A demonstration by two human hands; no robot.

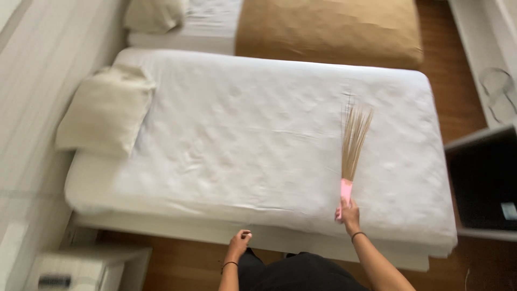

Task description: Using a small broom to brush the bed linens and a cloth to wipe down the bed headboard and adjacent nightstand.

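My right hand grips the pink handle of a straw hand broom, whose bristles fan out over the white sheet of the near bed, toward its right side. My left hand hangs below the bed's near edge with fingers curled and nothing in it. A cream pillow lies at the left end of the bed.
A second bed with a tan cover and a pillow stands behind. A white wall runs along the left, with a white unit at bottom left. A dark cabinet stands at right on a wooden floor.
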